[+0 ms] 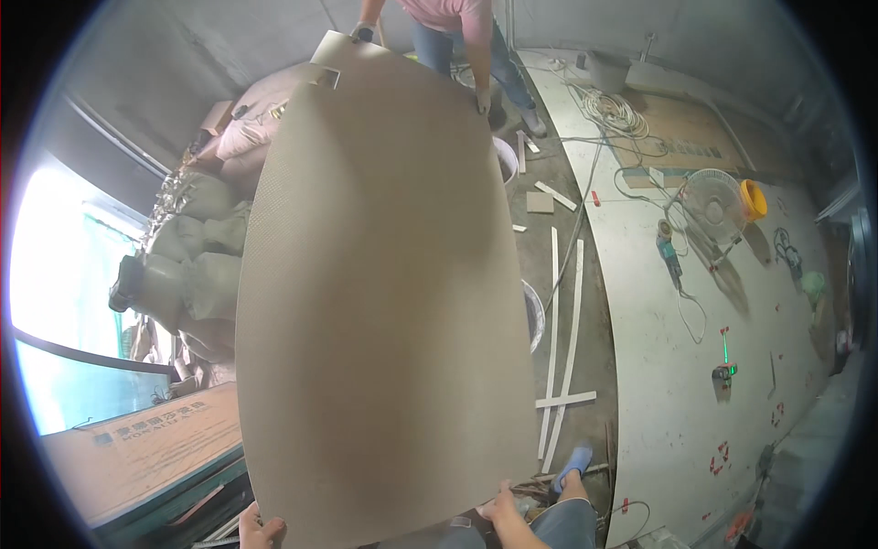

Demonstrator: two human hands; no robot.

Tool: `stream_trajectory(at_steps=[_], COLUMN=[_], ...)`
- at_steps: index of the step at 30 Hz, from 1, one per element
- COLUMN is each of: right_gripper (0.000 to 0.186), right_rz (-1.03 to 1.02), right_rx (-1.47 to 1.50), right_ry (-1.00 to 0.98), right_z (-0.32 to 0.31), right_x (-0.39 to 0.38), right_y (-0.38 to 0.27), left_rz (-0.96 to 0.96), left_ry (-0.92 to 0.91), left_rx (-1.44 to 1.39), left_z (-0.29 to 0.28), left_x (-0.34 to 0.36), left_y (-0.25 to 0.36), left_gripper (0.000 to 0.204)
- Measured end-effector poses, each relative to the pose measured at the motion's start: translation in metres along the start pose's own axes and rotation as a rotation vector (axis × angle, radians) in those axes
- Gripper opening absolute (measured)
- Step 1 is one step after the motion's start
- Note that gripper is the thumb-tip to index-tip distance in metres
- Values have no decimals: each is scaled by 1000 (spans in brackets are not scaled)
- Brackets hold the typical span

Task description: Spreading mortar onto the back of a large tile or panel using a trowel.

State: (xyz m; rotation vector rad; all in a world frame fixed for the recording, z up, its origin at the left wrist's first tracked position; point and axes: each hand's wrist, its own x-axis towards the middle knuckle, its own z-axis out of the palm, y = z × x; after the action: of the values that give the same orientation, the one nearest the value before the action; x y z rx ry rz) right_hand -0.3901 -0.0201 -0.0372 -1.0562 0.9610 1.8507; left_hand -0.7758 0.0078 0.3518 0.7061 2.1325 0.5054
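Observation:
A large beige tile slab [384, 293] fills the middle of the head view, held off the floor, with a small rectangular cutout near its far left corner. My left hand [260, 529] grips its near left corner, the thumb on the upper face and the other fingers partly hidden. At the near right corner my right hand [501, 509] is closed on the edge, its fingertips out of sight beneath. A person in a pink top [448, 14] holds the far end, with a gloved hand [363, 32] at the far left and another hand [483, 101] on the far right edge.
Stacked sacks [215, 279] and a flat carton [146, 439] lie left. Right of the slab are trim strips [572, 343], buckets [533, 316] and my foot in a blue shoe [574, 465]. Pale floor boards [668, 403] carry a fan [713, 201], a power tool [669, 256], cables and a green-lit laser level [724, 372].

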Motion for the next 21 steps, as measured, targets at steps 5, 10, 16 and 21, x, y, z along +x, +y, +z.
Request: stream_trajectory(at_steps=[5, 10, 16, 21], right_gripper=[67, 65, 74, 77], right_rz=[-117, -306, -347, -358], right_rx=[106, 15, 5, -49], right_ry=[-14, 233, 294, 233], right_z=[-9, -27, -65, -72], right_x=[-13, 8, 45, 67], right_y=[-55, -102, -144, -159], left_rz=[-129, -92, -267, -304], left_ry=[-121, -222, -318, -334], left_rx=[-192, -172, -44, 29], left_z=[37, 111, 209, 257], left_x=[70, 166, 244, 302], left_y=[-59, -152, -217, -288], left_gripper=[38, 35, 34, 40])
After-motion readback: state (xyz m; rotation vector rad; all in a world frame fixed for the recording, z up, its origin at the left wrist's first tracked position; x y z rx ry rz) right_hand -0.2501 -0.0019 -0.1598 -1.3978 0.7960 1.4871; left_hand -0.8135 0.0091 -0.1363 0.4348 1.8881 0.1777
